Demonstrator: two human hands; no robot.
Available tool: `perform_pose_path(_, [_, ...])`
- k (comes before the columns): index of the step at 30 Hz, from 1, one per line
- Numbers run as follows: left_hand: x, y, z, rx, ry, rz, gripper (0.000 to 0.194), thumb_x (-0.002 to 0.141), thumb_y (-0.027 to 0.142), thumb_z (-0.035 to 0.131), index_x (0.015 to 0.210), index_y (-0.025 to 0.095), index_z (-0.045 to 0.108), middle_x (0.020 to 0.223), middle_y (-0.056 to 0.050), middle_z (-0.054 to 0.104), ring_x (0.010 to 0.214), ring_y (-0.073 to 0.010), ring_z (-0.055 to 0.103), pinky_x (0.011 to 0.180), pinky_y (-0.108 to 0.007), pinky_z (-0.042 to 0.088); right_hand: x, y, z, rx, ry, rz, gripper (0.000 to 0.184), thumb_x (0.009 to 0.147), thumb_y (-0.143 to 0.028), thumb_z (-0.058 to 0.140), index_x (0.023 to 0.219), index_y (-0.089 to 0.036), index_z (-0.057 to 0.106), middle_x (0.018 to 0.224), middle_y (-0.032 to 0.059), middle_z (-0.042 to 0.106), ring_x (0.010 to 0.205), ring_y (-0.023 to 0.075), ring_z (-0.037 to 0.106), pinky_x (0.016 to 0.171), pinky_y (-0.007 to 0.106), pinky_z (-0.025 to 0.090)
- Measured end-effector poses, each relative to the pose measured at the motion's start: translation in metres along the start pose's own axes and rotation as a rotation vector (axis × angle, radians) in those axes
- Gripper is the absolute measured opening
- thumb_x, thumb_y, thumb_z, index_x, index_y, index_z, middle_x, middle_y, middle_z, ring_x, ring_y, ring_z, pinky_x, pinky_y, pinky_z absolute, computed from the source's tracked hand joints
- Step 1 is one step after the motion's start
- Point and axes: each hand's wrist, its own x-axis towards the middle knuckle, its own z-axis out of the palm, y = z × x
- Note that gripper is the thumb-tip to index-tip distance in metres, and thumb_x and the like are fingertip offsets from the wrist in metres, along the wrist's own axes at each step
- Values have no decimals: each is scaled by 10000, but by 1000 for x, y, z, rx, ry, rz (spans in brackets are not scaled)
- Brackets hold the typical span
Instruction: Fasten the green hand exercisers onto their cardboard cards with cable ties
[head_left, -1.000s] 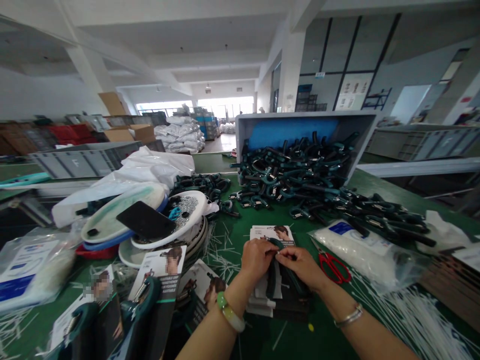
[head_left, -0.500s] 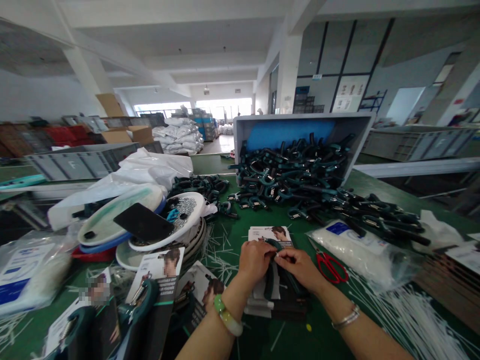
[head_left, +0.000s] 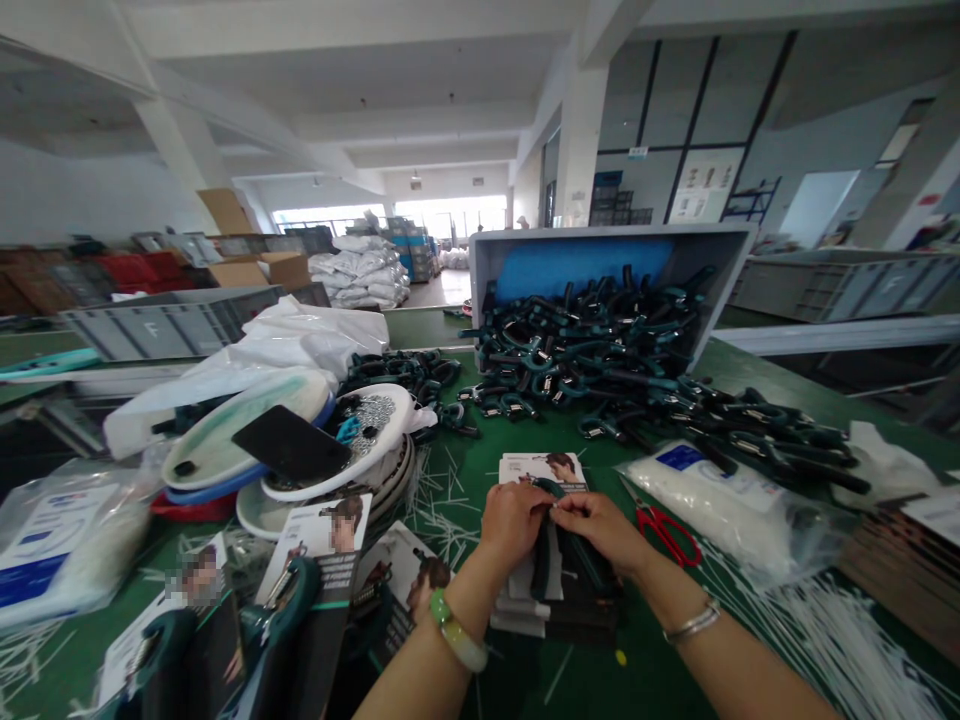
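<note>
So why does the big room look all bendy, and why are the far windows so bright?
In the head view, the ceiling beams lean and bend toward the picture's edges, as a very wide lens makes them; in that same view, the far windows glare almost white.

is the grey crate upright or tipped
Tipped: the grey plastic crate lies with its open mouth toward the person, and dark teal U-shaped grips spill from it onto the green table.

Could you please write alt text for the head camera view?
The left hand and right hand pinch a dark teal U-shaped plastic grip over a printed card on a green bench; a grey crate heaped with more stands beyond.
</note>
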Motion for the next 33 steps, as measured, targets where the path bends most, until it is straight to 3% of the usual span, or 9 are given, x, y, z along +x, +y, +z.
perform_pose_path(6, [-6,-6,-6,-115,-1,44,293,786,208,527,1062,262,611,960,31,697,871,-124,621,804,-230,454,7,-5,2,-23,51,14,208,623,-356,601,573,-158,562,493,-44,451,483,98,393,484,226,299])
perform_pose_path(9, [-8,-6,-7,-150,26,73,182,786,287,555,944,260,642,893,42,697,824,-122,621,767,-219,460,7,-5,5,-68,105,-30,159,610,-297,601,537,-162,558,472,-50,431,466,96,380,473,225,274])
perform_pose_path(14, [-8,2,1,-115,167,48,143,806,205,514,831,221,654,953,-29,637,909,-165,562,825,-299,430,-1,1,11,-135,273,-138,163,649,-295,587,737,-164,630,506,-49,433,479,119,400,488,239,310])
perform_pose_path(18, [-11,13,5,-44,369,151,118,781,195,543,771,207,660,974,-56,538,944,-190,494,832,-342,406,-8,3,13,-187,337,-296,199,729,-307,519,823,-183,642,772,42,591,711,174,538,653,279,418])
perform_pose_path(21, [-15,21,4,-18,472,218,170,812,197,485,773,196,651,838,-46,506,851,-177,483,777,-327,410,-9,-4,14,-481,254,-382,219,799,-281,451,844,-199,648,928,76,616,898,195,560,778,297,423])
perform_pose_path(24, [-19,26,0,8,525,257,230,838,194,428,766,190,647,784,-46,487,806,-172,470,745,-312,409,-6,-12,15,-786,200,-294,218,811,-271,449,825,-205,657,932,90,614,874,207,575,744,304,432])
perform_pose_path(28, [-28,22,-4,16,390,195,178,837,264,466,890,214,629,863,-57,538,857,-189,491,778,-332,416,0,-11,13,-770,195,-356,208,811,-253,468,878,-215,661,935,79,615,857,193,572,734,290,436])
perform_pose_path(31, [-35,15,-3,16,223,20,287,803,309,518,1072,215,543,1008,-72,572,943,-219,509,827,-368,417,0,-7,9,-682,246,-479,212,842,-260,458,862,-211,664,901,60,632,896,180,557,800,293,424])
perform_pose_path(33, [-40,13,0,40,172,-100,273,809,292,496,1068,219,535,1035,-69,583,960,-227,516,838,-373,411,-7,-7,7,-703,260,-524,222,855,-268,452,826,-202,662,884,58,633,896,184,548,809,302,418])
